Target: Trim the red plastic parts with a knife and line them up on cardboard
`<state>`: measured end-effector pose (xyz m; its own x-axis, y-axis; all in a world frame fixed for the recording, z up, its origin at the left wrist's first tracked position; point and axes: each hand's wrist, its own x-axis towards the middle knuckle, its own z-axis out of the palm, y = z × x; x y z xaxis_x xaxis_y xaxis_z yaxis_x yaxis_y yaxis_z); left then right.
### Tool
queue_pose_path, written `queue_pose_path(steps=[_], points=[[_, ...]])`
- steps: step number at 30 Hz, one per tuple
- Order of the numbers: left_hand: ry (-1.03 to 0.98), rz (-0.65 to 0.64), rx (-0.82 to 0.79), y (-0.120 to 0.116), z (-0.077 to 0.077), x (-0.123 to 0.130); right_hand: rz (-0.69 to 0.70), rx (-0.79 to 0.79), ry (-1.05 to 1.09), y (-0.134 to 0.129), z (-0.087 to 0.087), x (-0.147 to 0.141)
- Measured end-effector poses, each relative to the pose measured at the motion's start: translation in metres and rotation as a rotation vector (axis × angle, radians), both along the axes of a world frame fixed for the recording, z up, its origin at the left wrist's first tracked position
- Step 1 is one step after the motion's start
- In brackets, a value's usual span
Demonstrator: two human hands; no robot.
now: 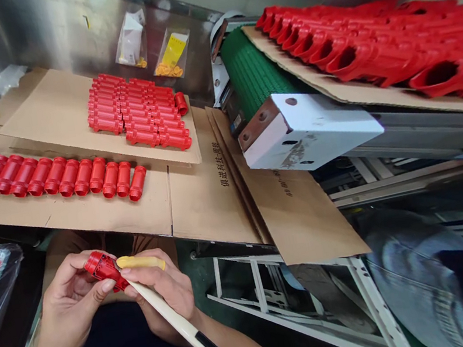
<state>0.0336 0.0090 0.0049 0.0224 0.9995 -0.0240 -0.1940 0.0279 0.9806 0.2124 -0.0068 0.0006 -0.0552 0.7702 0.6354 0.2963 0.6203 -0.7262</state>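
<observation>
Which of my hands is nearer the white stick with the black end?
Right. Your right hand grips the white stick; your left hand, holding the red part, lies just beyond its upper end.

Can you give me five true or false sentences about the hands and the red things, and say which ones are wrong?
1. The left hand holds a red part. True.
2. The right hand has a yellow finger cover. True.
3. The right hand is empty. False: it holds a pale-handled tool.
4. The conveyor belt is blue. False: the conveyor belt is green.
5. A row of red parts lies on cardboard. True.
</observation>
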Motion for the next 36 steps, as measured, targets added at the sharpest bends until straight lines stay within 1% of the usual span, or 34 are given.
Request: queue_pose_path(steps=[4, 7, 9, 10, 11, 13, 14, 15, 16, 17, 19, 20, 22, 23, 24, 25, 26, 27, 29, 30, 31, 32, 33, 36], points=[[0.030, 0.002, 0.037, 0.000, -0.001, 0.002, 0.018, -0.041, -0.027, 0.002, -0.001, 0.001], [0.055, 0.015, 0.023, 0.001, -0.002, 0.001, 0.048, 0.023, -0.134, 0.004, -0.004, 0.002], [0.041, 0.013, -0.032, 0.001, -0.004, -0.001, 0.055, 0.045, -0.112, 0.003, -0.004, 0.004], [0.011, 0.011, -0.066, 0.001, -0.004, -0.002, 0.059, -0.003, -0.035, 0.003, -0.004, 0.006], [-0.034, 0.008, -0.101, 0.001, -0.005, -0.003, 0.063, -0.088, 0.084, 0.002, -0.004, 0.009], [-0.152, -0.010, -0.169, 0.000, -0.003, -0.004, 0.071, -0.293, 0.366, 0.001, -0.001, 0.016], [-0.207, -0.019, -0.206, 0.000, -0.001, -0.004, 0.077, -0.383, 0.474, 0.002, 0.000, 0.020], [-0.245, -0.033, -0.251, 0.000, 0.002, -0.004, 0.074, -0.452, 0.533, 0.003, 0.002, 0.024], [-0.265, -0.047, -0.295, -0.001, 0.005, -0.003, 0.062, -0.497, 0.536, 0.004, 0.003, 0.027], [-0.271, -0.063, -0.343, -0.001, 0.009, -0.002, 0.042, -0.538, 0.489, 0.006, 0.004, 0.029], [-0.261, -0.110, -0.458, 0.000, 0.015, -0.002, 0.008, -0.633, 0.345, 0.011, 0.006, 0.030], [-0.255, -0.146, -0.522, 0.001, 0.017, -0.003, 0.019, -0.697, 0.298, 0.013, 0.007, 0.029], [-0.273, -0.227, -0.626, 0.002, 0.017, -0.006, 0.115, -0.869, 0.300, 0.016, 0.006, 0.025], [-0.299, -0.260, -0.640, 0.002, 0.017, -0.007, 0.175, -0.960, 0.330, 0.016, 0.006, 0.023], [-0.321, -0.273, -0.613, 0.002, 0.015, -0.009, 0.219, -1.026, 0.357, 0.016, 0.005, 0.021], [-0.325, -0.261, -0.558, 0.002, 0.014, -0.010, 0.236, -1.052, 0.358, 0.015, 0.005, 0.019], [-0.301, -0.218, -0.494, 0.002, 0.013, -0.010, 0.226, -1.023, 0.319, 0.013, 0.005, 0.018], [-0.257, -0.154, -0.441, 0.002, 0.013, -0.010, 0.190, -0.938, 0.246, 0.011, 0.005, 0.017], [-0.161, -0.015, -0.386, 0.002, 0.011, -0.010, 0.087, -0.642, 0.064, 0.007, 0.006, 0.018], [-0.140, 0.025, -0.377, 0.003, 0.011, -0.010, 0.045, -0.478, -0.011, 0.005, 0.007, 0.019], [-0.140, 0.040, -0.372, 0.004, 0.010, -0.010, 0.026, -0.336, -0.056, 0.003, 0.007, 0.020], [-0.149, 0.033, -0.367, 0.005, 0.009, -0.011, 0.026, -0.232, -0.067, 0.002, 0.008, 0.021], [-0.155, 0.010, -0.364, 0.006, 0.008, -0.011, 0.046, -0.164, -0.057, 0.002, 0.008, 0.022], [-0.151, -0.048, -0.373, 0.006, 0.005, -0.013, 0.115, -0.081, -0.002, 0.002, 0.008, 0.021]])
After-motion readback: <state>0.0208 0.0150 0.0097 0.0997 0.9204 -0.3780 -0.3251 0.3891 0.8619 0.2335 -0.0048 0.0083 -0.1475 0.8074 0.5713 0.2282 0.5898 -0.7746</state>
